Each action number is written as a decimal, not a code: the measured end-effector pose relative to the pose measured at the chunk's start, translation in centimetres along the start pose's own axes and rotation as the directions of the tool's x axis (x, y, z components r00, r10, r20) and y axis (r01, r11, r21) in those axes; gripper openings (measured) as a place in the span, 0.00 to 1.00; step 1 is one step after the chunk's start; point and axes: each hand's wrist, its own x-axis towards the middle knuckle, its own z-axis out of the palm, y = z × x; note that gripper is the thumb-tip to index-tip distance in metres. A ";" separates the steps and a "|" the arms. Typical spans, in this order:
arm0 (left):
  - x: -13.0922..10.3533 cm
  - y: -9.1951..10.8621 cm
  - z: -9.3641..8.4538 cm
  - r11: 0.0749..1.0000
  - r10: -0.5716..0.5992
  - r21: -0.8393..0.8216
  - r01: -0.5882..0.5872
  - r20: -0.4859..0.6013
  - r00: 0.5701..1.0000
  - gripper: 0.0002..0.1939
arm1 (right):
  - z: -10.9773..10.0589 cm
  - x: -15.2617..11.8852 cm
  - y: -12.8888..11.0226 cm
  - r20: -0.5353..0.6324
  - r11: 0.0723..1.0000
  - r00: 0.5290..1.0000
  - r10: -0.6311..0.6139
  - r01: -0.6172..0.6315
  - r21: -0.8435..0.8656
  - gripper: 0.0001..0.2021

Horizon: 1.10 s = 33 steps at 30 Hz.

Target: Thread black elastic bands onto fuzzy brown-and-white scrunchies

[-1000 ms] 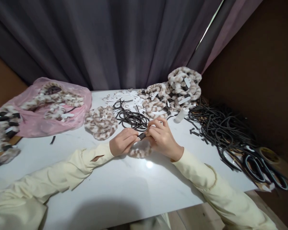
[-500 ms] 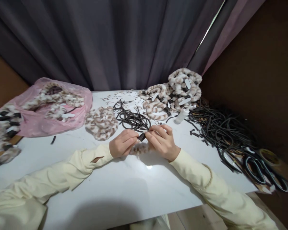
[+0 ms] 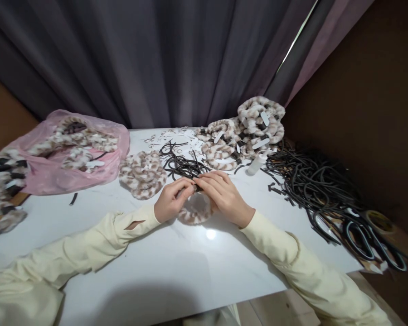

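Observation:
Both my hands are together at the middle of the table, holding a furry white-and-brown ring (image 3: 194,218) whose lower curve hangs below my fingers. My left hand (image 3: 172,199) is closed in a pinch on the ring's upper left part. My right hand (image 3: 226,199) wraps over its upper right part, fingers laid across the top. The black wrapped section of the ring is mostly hidden under my fingers. Just behind them lies a tangle of black cords (image 3: 183,165). A pile of plain furry rings (image 3: 143,175) rests left of it.
On the left, a pink plastic bag (image 3: 78,176) carries furry rings with tags. Tagged furry rings (image 3: 261,120) are heaped at the back right, near a small clear bottle (image 3: 256,164). Black cords (image 3: 313,181), scissors (image 3: 360,240) and a tape roll (image 3: 381,222) crowd the right side.
My right fingers have flattened and moved left over the black wrapped section, covering it. More of the furry ring's lower loop now shows beneath my hands.

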 end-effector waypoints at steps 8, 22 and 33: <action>0.0 0.2 0.1 0.987 -0.126 -0.089 0.131 0.057 0.990 0.10 | 0.4 -0.2 -0.1 0.033 0.984 0.996 0.085 -0.089 0.157 0.10; -0.1 -0.1 0.5 0.995 -0.081 0.061 0.078 0.050 0.995 0.09 | 1.1 0.0 -0.9 0.141 0.958 0.965 0.222 -0.243 0.154 0.14; 0.0 -0.1 0.5 0.993 -0.115 0.001 0.115 0.030 0.993 0.10 | 1.4 -0.3 -0.9 0.085 0.909 0.951 0.297 -0.309 0.279 0.12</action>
